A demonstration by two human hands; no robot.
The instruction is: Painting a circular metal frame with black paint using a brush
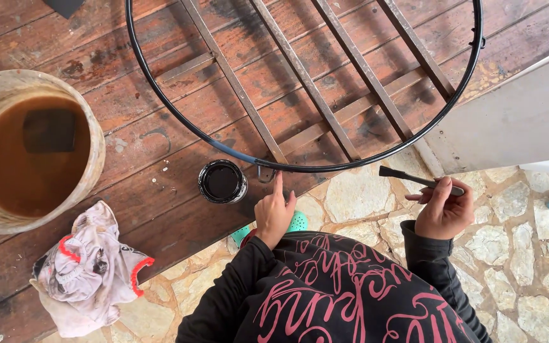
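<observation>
My left hand (274, 213) points one finger at the near rim of a round black metal frame (300, 166) with rusty brown crossbars, fingertip almost touching it. My right hand (443, 211) holds a small dark paintbrush (414, 180), bristles pointing left, level above the stone floor. An open tin of black paint (222, 181) stands on the wooden boards just left of my left hand. My dark sweatshirt with red lettering fills the bottom of the view.
A large bucket (98, 136) of brown liquid with a dark block sunk in it sits at the left. A crumpled stained rag (90, 273) lies below it. Wooden boards (128, 101) meet a stone floor (516, 254); a grey slab (522, 114) lies at right.
</observation>
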